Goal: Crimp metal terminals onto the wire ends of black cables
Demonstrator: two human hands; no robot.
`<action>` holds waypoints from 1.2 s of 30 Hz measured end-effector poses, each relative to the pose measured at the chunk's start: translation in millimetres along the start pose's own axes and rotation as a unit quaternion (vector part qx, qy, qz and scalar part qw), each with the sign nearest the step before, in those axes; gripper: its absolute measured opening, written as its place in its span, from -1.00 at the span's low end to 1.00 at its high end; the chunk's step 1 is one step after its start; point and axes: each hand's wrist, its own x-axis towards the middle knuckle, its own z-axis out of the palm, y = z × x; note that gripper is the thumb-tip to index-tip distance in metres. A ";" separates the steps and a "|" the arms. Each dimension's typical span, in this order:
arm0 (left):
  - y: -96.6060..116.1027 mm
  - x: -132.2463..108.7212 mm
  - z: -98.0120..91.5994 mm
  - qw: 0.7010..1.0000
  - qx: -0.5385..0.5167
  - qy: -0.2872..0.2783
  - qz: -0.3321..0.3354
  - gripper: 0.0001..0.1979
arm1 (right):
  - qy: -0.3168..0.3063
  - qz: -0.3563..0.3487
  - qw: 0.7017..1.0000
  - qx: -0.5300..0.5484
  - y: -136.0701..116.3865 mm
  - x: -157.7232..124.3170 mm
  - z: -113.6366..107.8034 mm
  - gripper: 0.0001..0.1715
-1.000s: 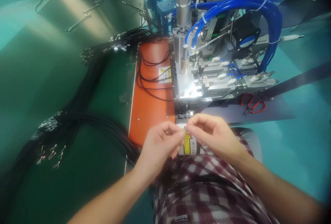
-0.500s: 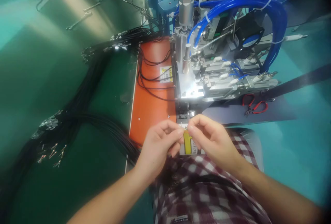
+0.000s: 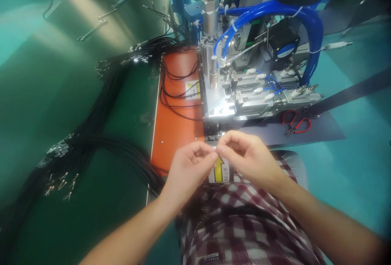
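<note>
My left hand and my right hand meet fingertip to fingertip in front of my body. Both are closed in a pinch, thumb against forefinger. Whatever they hold between the fingertips is too small to make out. Just below the fingertips a white label with a yellow arrow shows. Beyond the hands stands a metal machine, and to its left an orange plate carries thin black cables.
Bundles of black cables with metal ends lie on the green table at left. Blue air hoses arch over the machine. Red-handled pliers lie on a grey surface at right.
The view has shifted slightly, so the machine appears further left. My right hand has moved a little to the left, and its fingertips are closer to those of my left hand.
</note>
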 end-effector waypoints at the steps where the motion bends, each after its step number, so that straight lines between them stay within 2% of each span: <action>1: 2.9 0.0 1.0 1.000 0.015 0.005 0.011 -0.81 | 0.012 -0.009 1.000 -0.005 -0.3 -0.5 0.3 -0.83; 5: 13.6 4.1 9.0 0.996 0.068 0.026 0.055 -0.87 | 0.067 -0.029 0.997 0.003 2.8 -3.0 1.5 -0.82; 9: 13.6 15.4 14.8 0.991 0.085 0.063 0.076 -0.87 | 0.084 0.022 0.995 0.051 10.2 -0.4 -2.4 -0.78; 13: 8.3 23.8 10.6 0.994 0.074 0.057 0.050 -0.83 | 0.083 0.071 0.991 0.079 11.0 3.3 -12.3 -0.75; 18: 5.1 24.8 6.2 0.997 0.062 0.047 0.022 -0.78 | 0.075 0.059 0.992 0.088 9.4 3.3 -12.3 -0.69; 21: 4.3 24.4 6.3 0.998 0.054 0.043 0.002 -0.77 | 0.073 0.050 0.991 0.104 11.1 4.4 -8.0 -0.72; 25: 4.3 24.5 6.7 0.998 0.049 0.042 0.007 -0.78 | 0.072 0.040 0.991 0.108 13.0 7.5 -5.8 -0.76; 36: 6.3 24.5 6.3 0.996 0.059 0.039 -0.057 -0.76 | 0.048 0.044 0.990 0.128 15.6 11.3 -7.1 -0.77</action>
